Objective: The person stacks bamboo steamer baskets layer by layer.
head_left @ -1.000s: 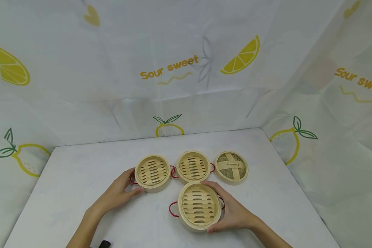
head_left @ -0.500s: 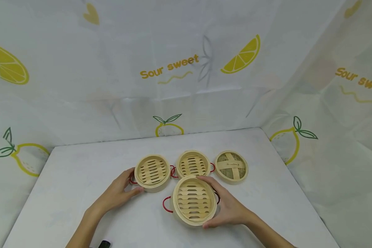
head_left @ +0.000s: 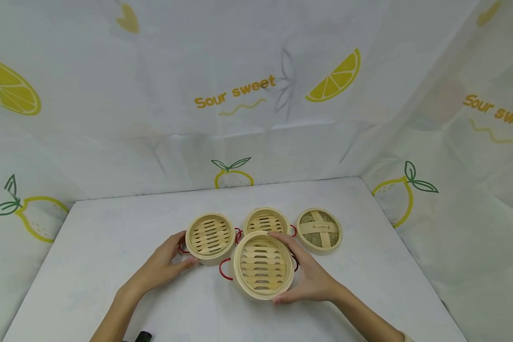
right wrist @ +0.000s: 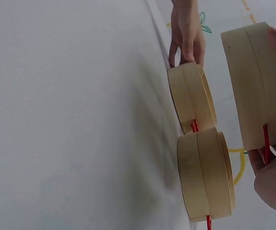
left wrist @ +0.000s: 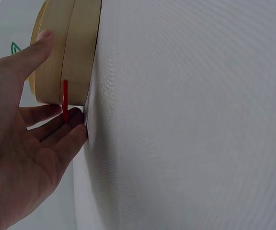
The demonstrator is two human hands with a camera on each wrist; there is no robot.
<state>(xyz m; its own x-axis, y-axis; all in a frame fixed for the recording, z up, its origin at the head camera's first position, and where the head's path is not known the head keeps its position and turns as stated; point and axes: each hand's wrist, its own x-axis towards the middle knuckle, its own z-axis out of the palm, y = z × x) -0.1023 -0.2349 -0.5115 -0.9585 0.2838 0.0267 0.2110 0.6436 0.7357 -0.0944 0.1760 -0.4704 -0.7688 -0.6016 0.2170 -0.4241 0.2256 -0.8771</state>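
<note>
Head view: four bamboo steamer pieces on a white table (head_left: 81,266).

Item: raised steamer basket (head_left: 262,266), above the table, overlapping the middle basket in sight. Right hand (head_left: 309,281) grips it, thumb at the near wall, fingers at the far, spanning one side handle; this wide hold presumably keeps the slatted tray facing up.

Item: left steamer basket (head_left: 211,235), on the table. Left hand (head_left: 164,270) is cupped moderately wide about its handled end, thumb pressed to the wall, probably steadying it.

Item: middle steamer basket (head_left: 266,221), just beside the left one, handles meeting.

Item: woven lid (head_left: 319,230), strap side up, likely leaving its grip reachable.

Item: black object (head_left: 144,337), cut off, unidentified.
</note>
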